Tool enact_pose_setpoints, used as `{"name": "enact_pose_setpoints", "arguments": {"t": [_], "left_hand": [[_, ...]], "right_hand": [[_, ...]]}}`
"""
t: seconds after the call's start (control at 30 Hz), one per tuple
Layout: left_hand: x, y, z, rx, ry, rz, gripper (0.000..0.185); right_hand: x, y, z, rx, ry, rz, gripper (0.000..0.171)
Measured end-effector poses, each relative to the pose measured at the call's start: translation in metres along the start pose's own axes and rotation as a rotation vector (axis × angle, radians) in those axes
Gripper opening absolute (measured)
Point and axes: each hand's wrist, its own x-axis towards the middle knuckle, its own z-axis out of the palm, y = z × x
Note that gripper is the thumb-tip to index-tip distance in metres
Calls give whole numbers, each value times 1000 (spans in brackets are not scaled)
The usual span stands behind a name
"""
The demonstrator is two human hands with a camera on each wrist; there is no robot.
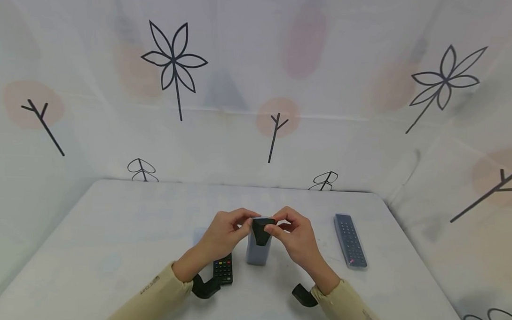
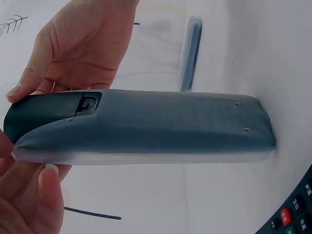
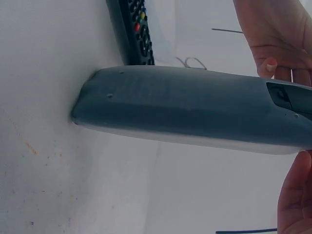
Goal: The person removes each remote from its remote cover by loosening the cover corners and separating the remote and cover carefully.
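Pinching the top end with the fingers of our left hand point(image 1: 221, 233) and right hand point(image 1: 297, 234), we hold the sleeved remote point(image 1: 258, 255) upright on the desk point(image 1: 130, 231), between a black remote point(image 1: 224, 272) and another covered remote point(image 1: 350, 241).

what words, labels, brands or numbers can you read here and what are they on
No text reads clearly.
Black remote control with coloured buttons: white button characters, too small and blurred to read.
Bluish-grey remote control in a clear cover: button marks too small.
Beige left sleeve and beige right sleeve: printed marks, unreadable.
Upright dark remote control in a translucent cover: no lettering visible.
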Motion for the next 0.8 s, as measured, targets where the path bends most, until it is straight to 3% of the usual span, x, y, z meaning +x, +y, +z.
{"name": "enact_pose_setpoints", "arguments": {"t": [0.3,0.8], "left_hand": [[-1,-1,1,24,6,-31,21],[-1,-6,2,-63,-34,-155,22]], "right_hand": [[-2,2,1,39,-22,-38,14],[-2,6,-7,44,-17,25,9]]}}
